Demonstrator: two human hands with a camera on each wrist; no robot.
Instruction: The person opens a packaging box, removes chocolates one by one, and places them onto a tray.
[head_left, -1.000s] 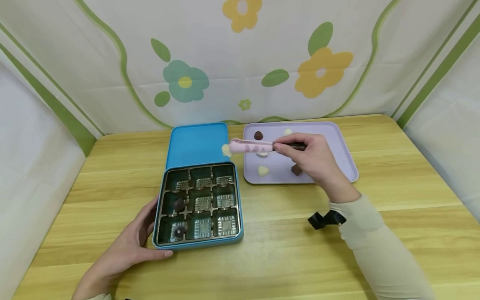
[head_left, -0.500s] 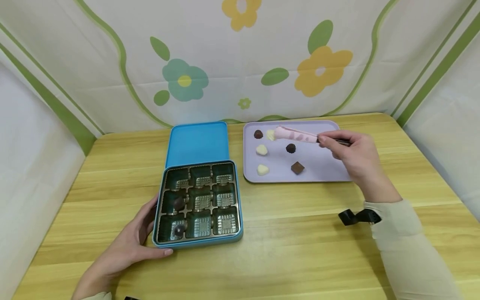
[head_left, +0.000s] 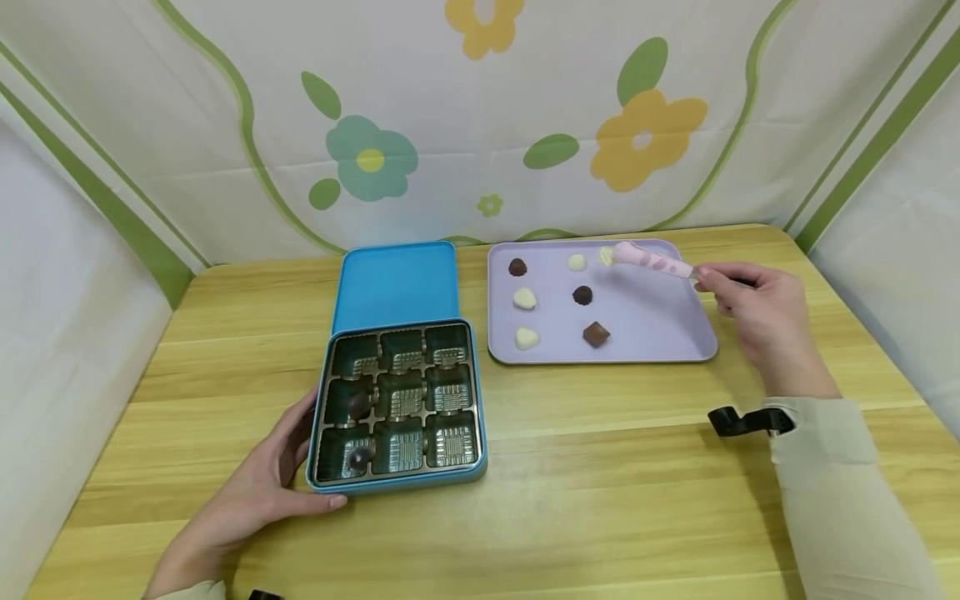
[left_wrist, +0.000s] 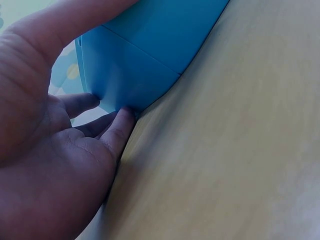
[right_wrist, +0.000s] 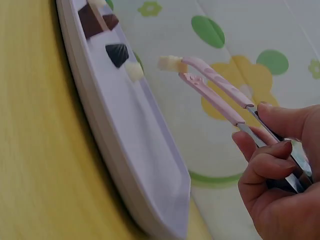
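My right hand [head_left: 765, 321] grips a pair of tongs [head_left: 652, 260] with pink tips and metal handles. Between the tips is a cream-coloured chocolate [right_wrist: 171, 63], held above the back of the lilac tray [head_left: 652, 325]. On that tray lie several white and dark chocolates, among them a square brown one [head_left: 596, 334]. My left hand [head_left: 251, 492] holds the near left corner of a blue tin [left_wrist: 135, 65], thumb along the front and fingers at the left side. Inside the tin's compartments, a dark round chocolate [head_left: 360, 458] sits front left and another [head_left: 359, 406] behind it.
The blue lid [head_left: 397, 287] lies flat behind the tin, touching or nearly touching it. Wooden tabletop [head_left: 570, 492] stretches in front of the tray. A flowered cloth [head_left: 450, 108] hangs along the table's back edge.
My right hand has carried the tongs and the cream-coloured chocolate rightward, from near the tin's lid to above the back of the tray. My left hand and the tin have stayed in place.
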